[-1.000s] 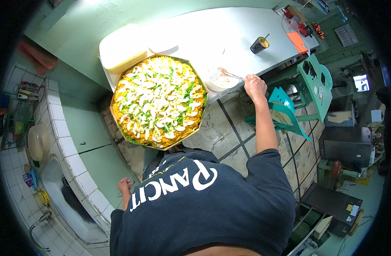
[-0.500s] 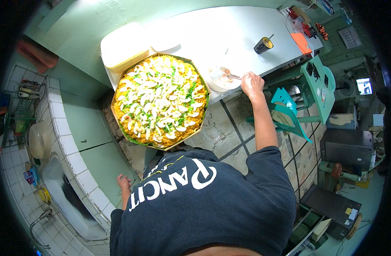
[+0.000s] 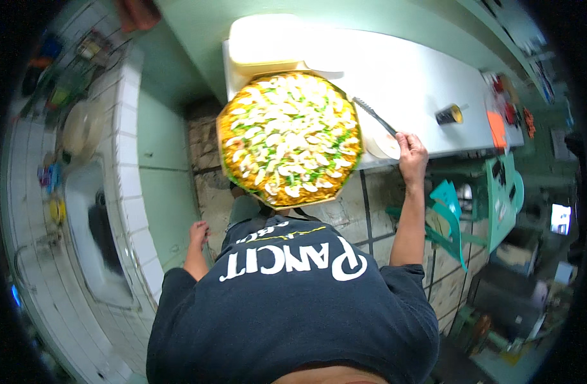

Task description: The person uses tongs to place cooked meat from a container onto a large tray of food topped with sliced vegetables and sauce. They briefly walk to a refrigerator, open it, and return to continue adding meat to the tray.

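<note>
A big round tray of noodles (image 3: 287, 137) topped with white slices and green bits stands at the near edge of a white table (image 3: 408, 80). My right hand (image 3: 411, 153) grips a dark-handled utensil (image 3: 374, 116) that points up toward the tray's right rim, just over a small white bowl (image 3: 384, 144). My left hand (image 3: 198, 233) hangs at my side near the tiled counter, fingers loosely apart, holding nothing. My dark shirt fills the lower middle of the view.
A cream lid or box (image 3: 268, 41) lies behind the tray. A dark cup (image 3: 449, 114) stands on the table's right. Green plastic chairs (image 3: 498, 192) sit to the right. A tiled counter with a sink (image 3: 91, 217) runs along the left.
My right hand has lifted the utensil out of the white bowl, swinging its tip toward the tray. The view has shifted, so the tray sits more central.
</note>
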Action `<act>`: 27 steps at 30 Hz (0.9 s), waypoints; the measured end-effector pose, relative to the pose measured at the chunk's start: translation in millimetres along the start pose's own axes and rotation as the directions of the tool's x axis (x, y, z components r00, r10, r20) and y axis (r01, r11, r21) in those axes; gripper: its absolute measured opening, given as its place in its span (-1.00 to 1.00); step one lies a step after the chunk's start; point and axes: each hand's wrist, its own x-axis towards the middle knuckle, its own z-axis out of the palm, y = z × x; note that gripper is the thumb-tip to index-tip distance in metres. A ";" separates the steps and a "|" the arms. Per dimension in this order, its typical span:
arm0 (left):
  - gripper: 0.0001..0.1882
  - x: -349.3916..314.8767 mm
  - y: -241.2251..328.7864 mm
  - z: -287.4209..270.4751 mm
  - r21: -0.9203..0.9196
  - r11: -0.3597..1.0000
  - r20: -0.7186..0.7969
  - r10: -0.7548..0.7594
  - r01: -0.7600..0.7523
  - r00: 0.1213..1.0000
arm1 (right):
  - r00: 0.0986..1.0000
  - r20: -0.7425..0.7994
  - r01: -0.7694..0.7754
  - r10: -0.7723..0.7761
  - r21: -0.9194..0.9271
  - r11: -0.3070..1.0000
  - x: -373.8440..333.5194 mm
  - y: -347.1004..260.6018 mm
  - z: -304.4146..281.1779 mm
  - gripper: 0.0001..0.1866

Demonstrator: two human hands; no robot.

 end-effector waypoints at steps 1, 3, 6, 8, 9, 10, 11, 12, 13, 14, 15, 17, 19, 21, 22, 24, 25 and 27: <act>-0.69 0.2 5.4 5.3 0.019 0.998 -0.028 0.052 -0.052 0.998 | 1.000 0.001 -0.004 0.004 0.103 0.995 0.5 -10.8 25.3 -0.76; -0.73 -3.6 15.8 12.9 0.047 0.996 -0.059 0.077 -0.074 0.995 | 0.981 0.127 0.138 -0.148 0.080 0.987 6.7 -28.0 62.9 -0.76; -0.76 -12.0 22.0 16.8 -0.016 0.996 -0.032 0.091 -0.092 0.995 | 0.953 0.297 -0.085 0.062 0.065 0.994 6.6 -52.6 115.2 -0.73; -0.77 -14.5 14.4 15.2 -0.032 0.997 -0.051 0.073 -0.075 0.996 | 0.923 0.372 -0.121 0.096 0.044 0.992 12.6 -65.3 143.1 -0.67; -0.77 -14.4 5.9 12.8 -0.064 0.995 -0.039 0.072 -0.074 0.997 | 0.952 0.306 -0.045 0.021 0.069 0.997 14.1 -72.4 157.8 -0.64; -0.78 -14.5 -6.1 8.4 -0.084 0.994 -0.034 0.061 -0.064 0.998 | 0.937 0.350 -0.051 0.015 0.093 0.994 15.5 -77.1 167.7 -0.64; -0.78 -13.8 -20.1 3.8 -0.085 0.996 -0.039 0.008 -0.012 0.999 | 0.913 0.404 -0.091 0.049 0.085 0.992 16.4 -81.6 176.7 -0.64; -0.78 -13.1 -35.9 0.0 -0.120 0.993 -0.033 0.017 -0.021 0.999 | 0.917 0.400 -0.063 0.009 0.121 0.991 16.0 -86.0 184.8 -0.63; -0.78 -12.9 -53.0 -3.6 -0.135 0.991 -0.035 -0.017 0.012 0.999 | 0.884 0.465 -0.086 0.040 0.078 0.993 16.7 -88.3 188.7 -0.66; -0.78 -13.0 -70.2 -7.4 -0.148 0.988 -0.035 -0.051 0.045 0.998 | 0.880 0.474 -0.072 0.039 0.052 0.996 16.1 -90.5 191.6 -0.67; -0.78 -13.4 -86.6 -10.8 -0.200 0.978 -0.007 -0.060 0.057 0.998 | 0.874 0.484 -0.057 0.038 0.025 0.998 14.9 -92.7 193.3 -0.67; -0.77 -10.9 -109.3 -13.3 -0.266 0.952 0.031 -0.150 0.153 0.988 | 0.908 0.408 0.136 -0.094 -0.074 0.988 11.3 -96.8 192.5 -0.68; -0.76 -12.9 -122.3 -12.7 -0.275 0.953 0.011 -0.127 0.125 0.992 | 0.913 0.376 0.219 -0.161 -0.118 0.969 7.5 -101.5 188.4 -0.69; -0.75 -16.6 -121.8 -11.5 -0.264 0.953 0.011 -0.148 0.145 0.989 | 0.913 0.379 0.206 -0.154 -0.099 0.974 7.4 -106.5 181.7 -0.69; -0.74 -18.2 -116.9 -11.0 -0.265 0.953 0.033 -0.141 0.145 0.989 | 0.906 0.383 0.217 -0.180 -0.056 0.975 6.7 -109.6 178.9 -0.75; -0.74 -22.5 -100.9 -9.6 -0.254 0.960 0.023 -0.112 0.114 0.993 | 0.880 0.412 0.280 -0.236 -0.050 0.959 3.0 -117.3 176.6 -0.77; -0.73 -24.3 -90.6 -6.7 -0.241 0.967 -0.007 -0.090 0.085 0.996 | 0.865 0.404 0.334 -0.299 -0.018 0.942 1.4 -121.1 176.6 -0.78; -0.73 -25.9 -68.1 -2.8 -0.218 0.974 -0.043 -0.067 0.056 0.997 | 0.827 0.397 0.453 -0.398 -0.052 0.890 -2.0 -128.1 178.2 -0.77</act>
